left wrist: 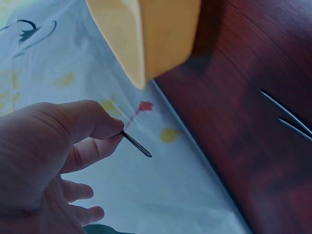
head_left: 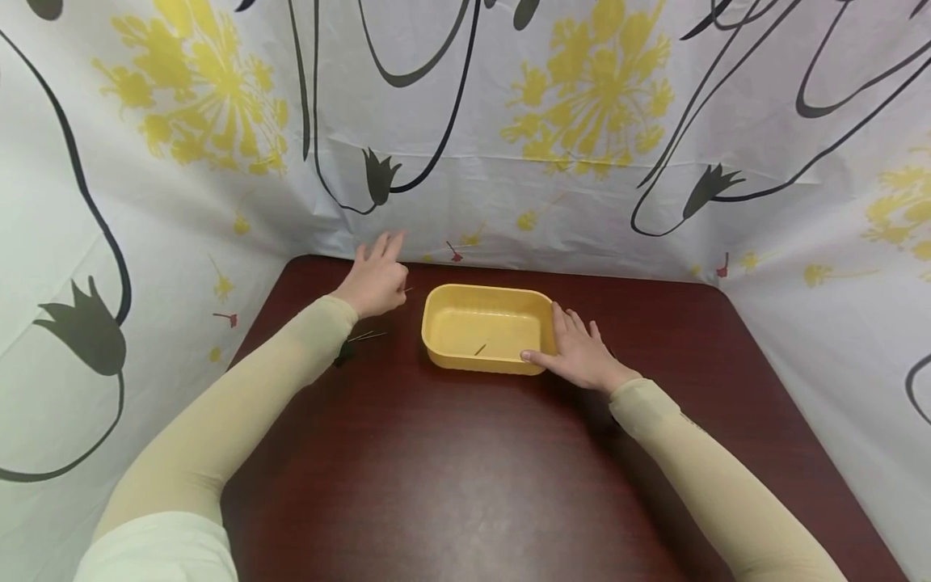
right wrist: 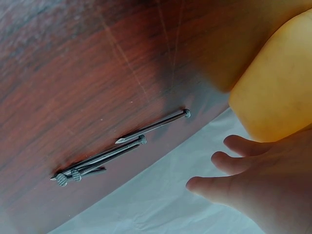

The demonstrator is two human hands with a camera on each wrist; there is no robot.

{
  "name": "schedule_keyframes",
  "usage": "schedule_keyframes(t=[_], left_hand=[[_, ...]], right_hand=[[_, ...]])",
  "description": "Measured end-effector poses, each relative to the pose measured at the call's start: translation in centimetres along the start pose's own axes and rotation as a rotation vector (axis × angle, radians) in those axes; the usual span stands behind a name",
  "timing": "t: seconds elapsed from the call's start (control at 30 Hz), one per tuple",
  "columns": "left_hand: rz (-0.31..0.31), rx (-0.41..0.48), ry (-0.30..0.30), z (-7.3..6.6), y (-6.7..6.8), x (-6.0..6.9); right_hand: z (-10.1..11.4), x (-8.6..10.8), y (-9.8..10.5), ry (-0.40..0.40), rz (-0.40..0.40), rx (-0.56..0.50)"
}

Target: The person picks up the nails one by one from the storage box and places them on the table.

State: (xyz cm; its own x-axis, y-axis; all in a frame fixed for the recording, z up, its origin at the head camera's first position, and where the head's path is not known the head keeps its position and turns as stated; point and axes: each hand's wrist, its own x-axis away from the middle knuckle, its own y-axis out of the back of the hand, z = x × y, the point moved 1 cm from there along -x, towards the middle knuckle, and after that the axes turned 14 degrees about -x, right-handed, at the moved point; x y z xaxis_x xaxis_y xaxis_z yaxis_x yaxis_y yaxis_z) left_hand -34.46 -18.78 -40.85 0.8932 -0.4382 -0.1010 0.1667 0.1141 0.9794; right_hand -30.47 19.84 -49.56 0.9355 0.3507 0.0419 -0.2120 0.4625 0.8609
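Observation:
My left hand (head_left: 374, 279) is raised over the back left of the table, left of a yellow plastic container (head_left: 440, 356). Between its thumb and index finger it pinches a nail (left wrist: 137, 144), point outward; the other fingers are spread. My right hand (head_left: 582, 354) rests at the container's right end, fingers fairly straight along the side and thumb over the front right corner. One nail (head_left: 480, 349) lies inside the container. Several nails (right wrist: 97, 161) lie on the table beside my right hand, largely hidden by it in the head view.
Other nails (head_left: 367, 335) lie near my left forearm; the left wrist view shows two nail shafts (left wrist: 285, 109) on the wood. The dark red table (head_left: 465, 469) ends at the back against a white patterned cloth (head_left: 465, 186), which also hangs at both sides.

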Motion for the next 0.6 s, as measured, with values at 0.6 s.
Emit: schedule_keyframes(t=[0.6], left_hand=[[0.195,0.174,0.018,2.2,-5.5,1.2]], right_hand=[[-0.1,-0.1,-0.1,0.005,-0.004,0.024]])
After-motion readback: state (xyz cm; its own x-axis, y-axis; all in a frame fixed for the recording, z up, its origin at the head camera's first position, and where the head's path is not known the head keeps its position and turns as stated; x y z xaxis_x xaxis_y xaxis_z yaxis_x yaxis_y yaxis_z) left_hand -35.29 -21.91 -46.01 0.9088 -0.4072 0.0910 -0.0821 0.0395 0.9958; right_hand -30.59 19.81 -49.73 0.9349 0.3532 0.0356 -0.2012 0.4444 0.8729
